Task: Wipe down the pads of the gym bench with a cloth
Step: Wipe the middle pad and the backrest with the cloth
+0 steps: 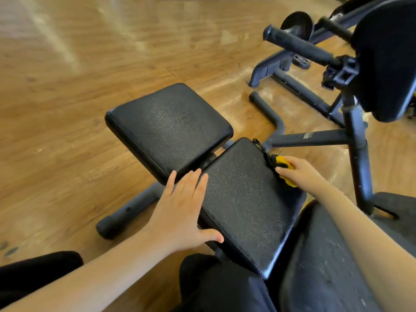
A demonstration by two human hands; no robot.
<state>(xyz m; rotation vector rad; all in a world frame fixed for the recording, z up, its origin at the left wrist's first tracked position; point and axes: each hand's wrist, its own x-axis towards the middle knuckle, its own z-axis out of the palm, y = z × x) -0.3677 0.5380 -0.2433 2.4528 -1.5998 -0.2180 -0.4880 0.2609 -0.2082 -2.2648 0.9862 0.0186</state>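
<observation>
**A:** Status on your hands?

**B:** Your left hand [180, 208] is flat on the near pad [245, 199] — fingers straight, spread along the pad's left edge, thumb hooked onto its near-left corner. That grip has hold of nothing; it only presses.

**A:** And the right?

**B:** Your right hand [299, 174] is at the far-right edge of the same pad, fingers curled round the yellow cloth [284, 163]. The cloth is bunched up, touching the pad's side edge where a black strap or seam piece sticks out — can't tell which.

**A:** Where's the rest of the bench?

**B:** The far pad [168, 127] sits just beyond the near one, tilted, with a narrow gap between them. A third, dusty pad [319, 262] is at your lower right, partly under your right forearm. The frame's black tubes [126, 212] rest on the wood floor [67, 86]. Another machine [351, 70] stands to the right, apart from the pads.
</observation>
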